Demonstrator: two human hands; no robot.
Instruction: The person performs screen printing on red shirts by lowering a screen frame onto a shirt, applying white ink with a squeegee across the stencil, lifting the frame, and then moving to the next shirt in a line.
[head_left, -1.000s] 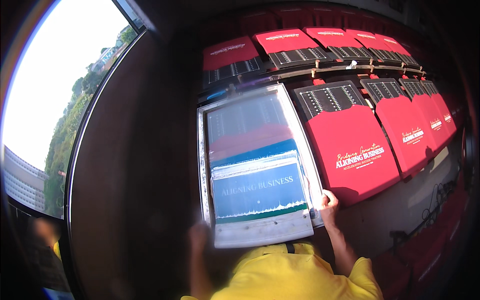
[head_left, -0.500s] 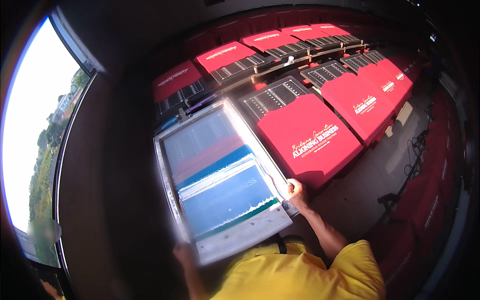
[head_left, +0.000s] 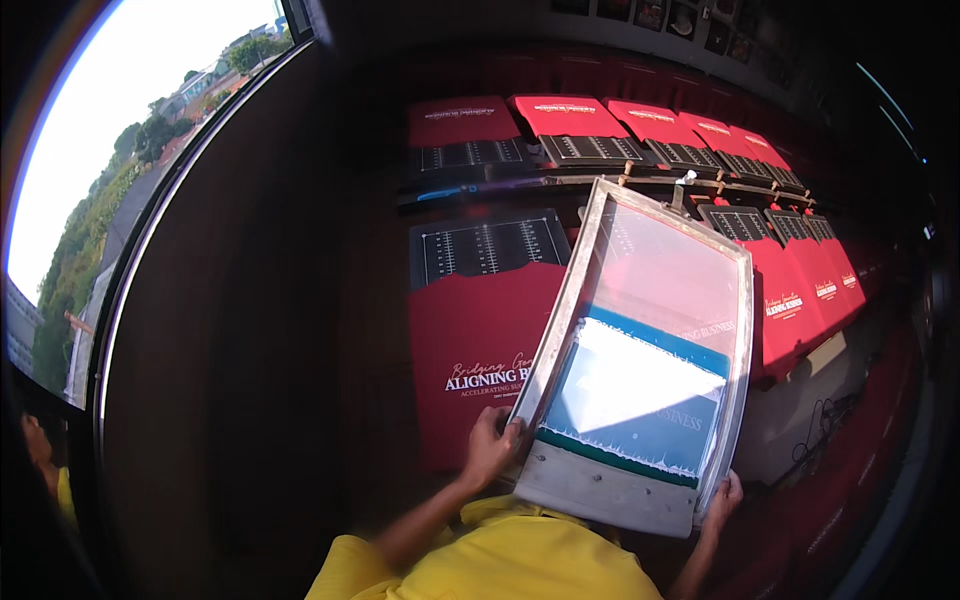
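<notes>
I hold a screen printing frame (head_left: 566,300) tilted above the near row of boards, one hand on each side. My left hand (head_left: 492,445) is closed on its left rim near the lower corner. Around the lower right rim my right hand (head_left: 725,500) is closed, its fingers partly hidden. The mesh is clear at the far end and blue at the near end, with reversed-through lettering and a bright sunlit patch. A grey strip with several bolts crosses the near end. Left of the frame, a red printed shirt (head_left: 470,330) lies on a black board (head_left: 490,245) with ruler marks.
More red shirts (head_left: 800,300) on boards stand to the right, and a far row (head_left: 570,115) runs behind a rail (head_left: 560,181). A small white object (head_left: 686,178) sits by the rail. At far left is a bright window (head_left: 130,80); cables (head_left: 825,425) lie on the right-hand floor.
The screen printing frame has moved rightward along the row, uncovering the leftmost near board, and its tilt has turned. Both hands have stayed on it. My view has swung as well.
</notes>
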